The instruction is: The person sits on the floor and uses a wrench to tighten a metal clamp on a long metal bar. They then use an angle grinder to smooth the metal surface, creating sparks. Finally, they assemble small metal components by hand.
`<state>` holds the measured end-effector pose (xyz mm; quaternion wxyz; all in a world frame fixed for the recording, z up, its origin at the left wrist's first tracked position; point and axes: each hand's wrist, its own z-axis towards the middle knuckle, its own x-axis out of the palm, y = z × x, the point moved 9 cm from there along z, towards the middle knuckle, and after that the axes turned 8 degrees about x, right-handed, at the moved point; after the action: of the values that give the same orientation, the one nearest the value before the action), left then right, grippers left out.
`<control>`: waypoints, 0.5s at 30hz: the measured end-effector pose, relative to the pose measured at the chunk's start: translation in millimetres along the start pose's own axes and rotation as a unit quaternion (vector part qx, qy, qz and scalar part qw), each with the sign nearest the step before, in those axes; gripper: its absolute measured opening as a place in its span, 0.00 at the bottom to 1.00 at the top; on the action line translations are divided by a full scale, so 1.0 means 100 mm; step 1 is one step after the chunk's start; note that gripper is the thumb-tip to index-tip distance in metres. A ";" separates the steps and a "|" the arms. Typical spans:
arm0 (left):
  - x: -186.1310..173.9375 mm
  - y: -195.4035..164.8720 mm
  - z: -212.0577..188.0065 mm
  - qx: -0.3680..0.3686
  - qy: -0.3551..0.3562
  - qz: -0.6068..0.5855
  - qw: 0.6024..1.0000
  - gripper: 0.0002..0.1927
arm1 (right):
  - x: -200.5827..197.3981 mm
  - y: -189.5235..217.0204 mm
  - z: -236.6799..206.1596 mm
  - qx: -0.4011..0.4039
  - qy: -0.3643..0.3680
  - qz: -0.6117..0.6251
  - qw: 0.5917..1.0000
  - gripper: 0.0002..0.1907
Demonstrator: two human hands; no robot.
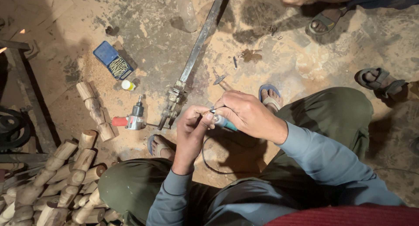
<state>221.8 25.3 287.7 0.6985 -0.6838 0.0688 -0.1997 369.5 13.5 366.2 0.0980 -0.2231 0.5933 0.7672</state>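
Hands — left hand [192, 125] pinches small bit, right hand [244, 114] grips teal-handled tool [223, 122].

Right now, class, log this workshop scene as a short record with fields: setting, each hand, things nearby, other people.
setting: person squatting on a sawdust-strewn floor
right hand: grips a small teal-handled tool
left hand: fingers pinched at the tool's tip
cable: runs down from the tool
nearby left: red-handled drill, long metal clamp, blue box of screws
stock: turned wooden pieces piled at lower left
other people: sandalled feet at the top edge
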 end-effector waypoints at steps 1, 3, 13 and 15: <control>0.00 0.01 0.00 -0.005 -0.001 0.001 1.000 0.07 | 0.00 -0.01 0.00 0.000 -0.003 -0.004 1.000 0.05; 0.01 0.02 -0.01 -0.014 -0.002 0.003 1.000 0.08 | 0.01 -0.03 0.00 -0.001 -0.009 -0.014 1.000 0.05; 0.00 0.01 0.00 -0.016 -0.002 0.001 1.000 0.08 | 0.02 0.02 -0.01 -0.023 -0.018 -0.050 0.998 0.05; 0.00 0.01 0.00 -0.015 -0.003 0.005 1.000 0.08 | 0.03 0.02 0.00 -0.022 -0.014 -0.047 0.999 0.05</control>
<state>222.0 25.4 286.3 0.6889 -0.6948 0.0730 -0.1932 366.4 12.3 366.5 0.1369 -0.2421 0.5640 0.7775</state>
